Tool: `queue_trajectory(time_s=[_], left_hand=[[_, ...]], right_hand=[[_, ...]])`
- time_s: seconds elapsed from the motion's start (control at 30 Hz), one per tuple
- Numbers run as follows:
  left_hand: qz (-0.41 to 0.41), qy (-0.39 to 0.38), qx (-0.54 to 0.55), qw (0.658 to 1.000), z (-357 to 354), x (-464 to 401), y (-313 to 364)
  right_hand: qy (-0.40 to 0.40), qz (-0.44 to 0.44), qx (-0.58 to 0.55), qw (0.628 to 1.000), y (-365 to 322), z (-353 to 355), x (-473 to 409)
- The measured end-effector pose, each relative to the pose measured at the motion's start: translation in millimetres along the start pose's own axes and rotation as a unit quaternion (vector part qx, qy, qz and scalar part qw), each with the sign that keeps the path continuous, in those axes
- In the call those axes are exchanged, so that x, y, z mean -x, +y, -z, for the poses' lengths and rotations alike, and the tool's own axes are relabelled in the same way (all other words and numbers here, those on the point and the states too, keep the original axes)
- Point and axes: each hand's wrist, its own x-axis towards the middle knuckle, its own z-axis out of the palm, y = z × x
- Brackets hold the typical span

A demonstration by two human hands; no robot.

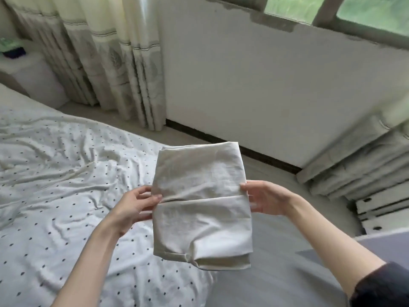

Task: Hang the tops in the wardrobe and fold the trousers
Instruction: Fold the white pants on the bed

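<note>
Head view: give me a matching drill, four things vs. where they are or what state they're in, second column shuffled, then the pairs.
Things:
1. folded trousers
2. dotted bedsheet
3. curtain
4. left hand

Places or states:
A. hangs to the floor beside the white wall
B. spread wrinkled over the bed
C. held in the air between both hands
D. grips the left edge of the folded cloth, thumb on top

Pairs: 1-C, 2-B, 3-A, 4-D

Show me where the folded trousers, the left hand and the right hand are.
folded trousers [202,204]: head view, middle of the cloth.
left hand [135,207]: head view, back of the hand.
right hand [265,197]: head view, palm side.
</note>
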Motion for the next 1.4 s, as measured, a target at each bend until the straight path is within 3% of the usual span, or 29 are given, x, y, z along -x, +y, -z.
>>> queue_trajectory(time_s=[0.17, 0.37, 0.67, 0.7, 0.8, 0.87, 1.03, 1.2, 1.4], left_hand=[[0.012, -0.174, -0.063, 0.983, -145.4, 3.6, 24.0], [0.009, -0.303, -0.132, 0.944, -320.0, 18.0, 10.9], [0.002, -0.54, -0.221, 0.812, -546.2, 103.5, 11.1], [0.0, -0.579, -0.232, 0.782, -581.7, 120.6, 13.1], [-0.011, -0.635, -0.257, 0.728, -642.6, 152.8, 18.0], [-0.028, -0.654, -0.268, 0.707, -673.4, 170.1, 21.4], [-0.071, -0.716, -0.27, 0.64, -769.2, 239.6, 30.8], [-0.13, -0.76, -0.24, 0.59, -850.1, 319.3, 49.7], [-0.176, -0.793, -0.183, 0.554, -937.8, 415.9, 72.6]], right_hand=[[0.093, 0.09, -0.076, 0.989, 52.1, 96.1, 134.6], [0.225, 0.159, -0.157, 0.948, 136.7, 160.6, 292.9], [0.439, 0.218, -0.277, 0.827, 234.9, 174.7, 490.1], [0.471, 0.234, -0.3, 0.796, 248.5, 170.5, 519.0], [0.519, 0.274, -0.327, 0.741, 273.0, 160.4, 565.9], [0.53, 0.296, -0.332, 0.722, 280.9, 155.3, 587.7], [0.605, 0.343, -0.346, 0.63, 301.2, 143.2, 665.5], [0.661, 0.368, -0.295, 0.583, 299.9, 134.8, 751.1], [0.711, 0.383, -0.23, 0.543, 294.9, 139.8, 863.8]])
